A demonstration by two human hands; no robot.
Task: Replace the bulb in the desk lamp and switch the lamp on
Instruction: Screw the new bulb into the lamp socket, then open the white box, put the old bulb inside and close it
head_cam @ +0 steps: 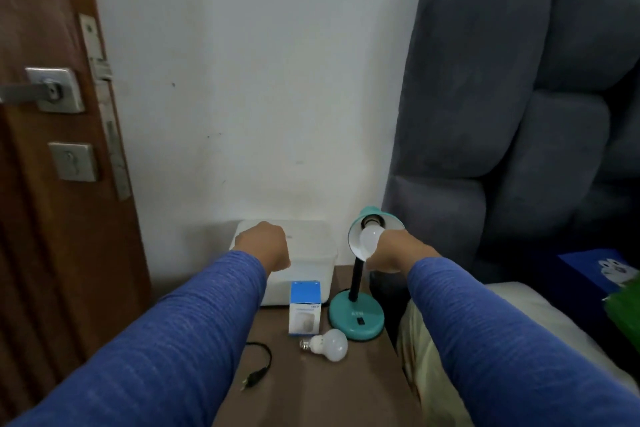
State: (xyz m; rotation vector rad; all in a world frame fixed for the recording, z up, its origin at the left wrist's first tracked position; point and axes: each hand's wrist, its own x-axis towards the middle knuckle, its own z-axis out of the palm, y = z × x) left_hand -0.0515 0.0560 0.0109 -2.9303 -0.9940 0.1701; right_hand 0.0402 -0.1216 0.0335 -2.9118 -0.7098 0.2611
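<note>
Right hand (391,250) wrapped around the white frosted bulb (371,238) seated in the socket of the teal metal desk lamp (356,317), inside its tilted shade. Left hand (265,246) closed in a loose fist, holding nothing visible, hovering over the translucent white plastic lidded box (322,253) left of the lamp. Second white screw-base bulb (327,345) lies on its side on the brown wooden desk (311,392), just in front of the lamp base, threads pointing left. Blue-and-white bulb carton (304,307) stands just left of the lamp base, touching the box. Black power plug and cord (254,369) lie loose on the desk, front-left of the lamp. Grey padded headboard (502,97) behind-right of the lamp.
</note>
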